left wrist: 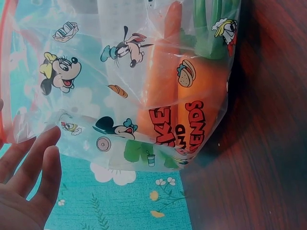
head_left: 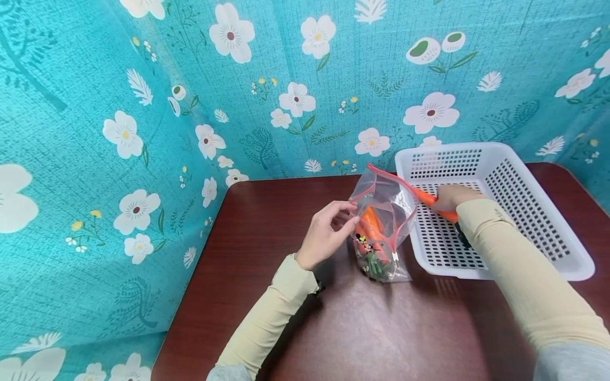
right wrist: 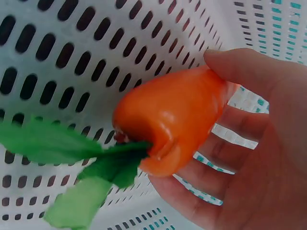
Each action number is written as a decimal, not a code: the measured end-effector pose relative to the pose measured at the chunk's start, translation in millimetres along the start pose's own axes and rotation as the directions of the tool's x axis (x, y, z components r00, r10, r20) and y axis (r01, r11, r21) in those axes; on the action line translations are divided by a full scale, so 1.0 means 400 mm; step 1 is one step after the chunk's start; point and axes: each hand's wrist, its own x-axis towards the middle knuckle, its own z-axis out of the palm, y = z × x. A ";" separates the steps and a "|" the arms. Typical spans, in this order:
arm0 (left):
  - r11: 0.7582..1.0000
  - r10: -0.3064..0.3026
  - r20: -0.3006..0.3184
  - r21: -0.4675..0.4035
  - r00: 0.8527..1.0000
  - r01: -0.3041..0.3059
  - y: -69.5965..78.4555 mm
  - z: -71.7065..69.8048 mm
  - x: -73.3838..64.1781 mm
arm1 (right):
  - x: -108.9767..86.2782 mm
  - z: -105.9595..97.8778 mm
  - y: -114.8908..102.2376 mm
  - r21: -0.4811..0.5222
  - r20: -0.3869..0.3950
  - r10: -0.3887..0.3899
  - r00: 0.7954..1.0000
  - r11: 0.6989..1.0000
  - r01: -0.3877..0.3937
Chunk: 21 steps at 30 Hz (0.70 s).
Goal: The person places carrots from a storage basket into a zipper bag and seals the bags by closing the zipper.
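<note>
A clear zip bag (head_left: 404, 267) with a pink-red zip edge and cartoon prints stands on the table, its mouth spread apart. Inside it are orange carrots (head_left: 370, 225) with green tops. My left hand (head_left: 326, 233) is at the bag's left rim; in the left wrist view its loosely bent fingers (left wrist: 41, 153) touch the bag's edge, with the thumb apart from it. My right hand (head_left: 452, 198) grips another carrot (right wrist: 168, 120) inside the white basket, thumb on one side and fingers beneath. That carrot's thin end points towards the bag, and its green leaves (right wrist: 53, 143) hang free.
The white perforated plastic basket (head_left: 567, 248) stands to the right of the bag on the dark red-brown table (head_left: 271, 211). Behind and to the left hangs a turquoise cloth (head_left: 267, 53) with a flower pattern.
</note>
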 end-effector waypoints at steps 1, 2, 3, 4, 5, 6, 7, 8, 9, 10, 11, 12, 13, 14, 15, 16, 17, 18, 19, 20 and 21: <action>1.000 -0.005 0.000 -0.001 1.000 0.005 -0.009 0.003 0.000 | 0.001 -0.001 0.000 -0.005 -0.002 -0.009 1.000 1.000 0.009; 1.000 -0.009 0.001 -0.003 1.000 0.009 -0.020 0.008 0.000 | 0.002 -0.002 0.000 -0.013 -0.002 -0.015 1.000 1.000 0.015; 1.000 -0.009 0.003 -0.002 1.000 0.009 -0.033 0.011 -0.001 | 0.003 -0.003 0.001 -0.011 0.003 -0.020 1.000 1.000 0.020; 1.000 -0.009 0.006 0.000 1.000 0.009 -0.045 0.015 -0.002 | 0.003 -0.003 0.001 -0.005 0.007 -0.026 1.000 1.000 0.026; 1.000 -0.009 0.009 0.002 1.000 0.009 -0.057 0.018 -0.002 | 0.004 -0.003 0.001 -0.001 0.012 -0.031 0.999 1.000 0.031; 1.000 -0.007 0.011 0.004 1.000 0.007 -0.067 0.021 -0.003 | 0.004 -0.003 0.001 -0.001 0.013 -0.040 0.999 0.999 0.040; 1.000 -0.004 0.013 0.006 1.000 0.004 -0.076 0.023 -0.003 | 0.006 -0.004 0.002 -0.002 0.014 -0.049 0.999 0.999 0.049; 1.000 0.000 0.016 0.007 1.000 0.000 -0.080 0.024 -0.003 | 0.007 -0.004 0.003 0.003 0.015 -0.050 0.999 0.999 0.050; 1.000 0.004 0.020 0.011 1.000 -0.004 -0.082 0.024 -0.003 | 0.007 -0.003 0.003 0.007 0.015 -0.053 0.999 0.999 0.053; 1.000 0.004 0.020 0.011 1.000 -0.004 -0.082 0.024 -0.003 | 0.008 -0.003 0.004 0.009 0.012 -0.055 0.998 0.998 0.055; 1.000 0.004 0.021 0.012 1.000 -0.004 -0.082 0.024 -0.003 | 0.010 -0.003 0.005 0.013 0.014 -0.059 0.998 0.998 0.058; 1.000 0.005 0.022 0.013 1.000 -0.005 -0.082 0.024 -0.003 | 0.011 -0.002 0.007 0.019 0.016 -0.063 0.998 0.998 0.063; 1.000 0.005 0.022 0.012 1.000 -0.005 -0.081 0.024 -0.003 | 0.011 -0.002 0.008 0.026 0.017 -0.065 0.998 0.998 0.064; 1.000 0.005 0.021 0.010 1.000 -0.005 -0.081 0.025 -0.003 | 0.012 -0.001 0.009 0.033 0.019 -0.066 0.998 0.997 0.065; 1.000 0.004 0.020 0.009 1.000 -0.004 -0.080 0.025 -0.003 | 0.012 -0.001 0.010 0.042 0.019 -0.068 0.997 0.997 0.067; 1.000 0.004 0.019 0.006 1.000 -0.004 -0.080 0.025 -0.003 | 0.013 0.000 0.011 0.052 0.020 -0.068 0.997 0.996 0.067; 1.000 0.003 0.018 0.004 1.000 -0.003 -0.079 0.025 -0.004 | 0.012 0.000 0.012 0.062 0.020 -0.067 0.998 0.996 0.066; 1.000 0.001 0.018 0.001 1.000 -0.001 -0.079 0.026 -0.004 | 0.012 0.001 0.013 0.069 0.019 -0.066 0.998 0.996 0.064; 1.000 -0.001 0.018 0.000 1.000 0.001 -0.079 0.026 -0.004 | 0.011 0.001 0.013 0.070 0.015 -0.068 0.998 0.995 0.067; 1.000 -0.002 0.018 0.000 1.000 0.002 -0.079 0.026 -0.004 | 0.011 0.001 0.015 0.072 0.011 -0.072 0.997 0.995 0.071; 1.000 -0.004 0.019 0.001 1.000 0.004 -0.079 0.027 -0.004 | 0.011 0.001 0.016 0.076 0.009 -0.074 0.997 0.994 0.073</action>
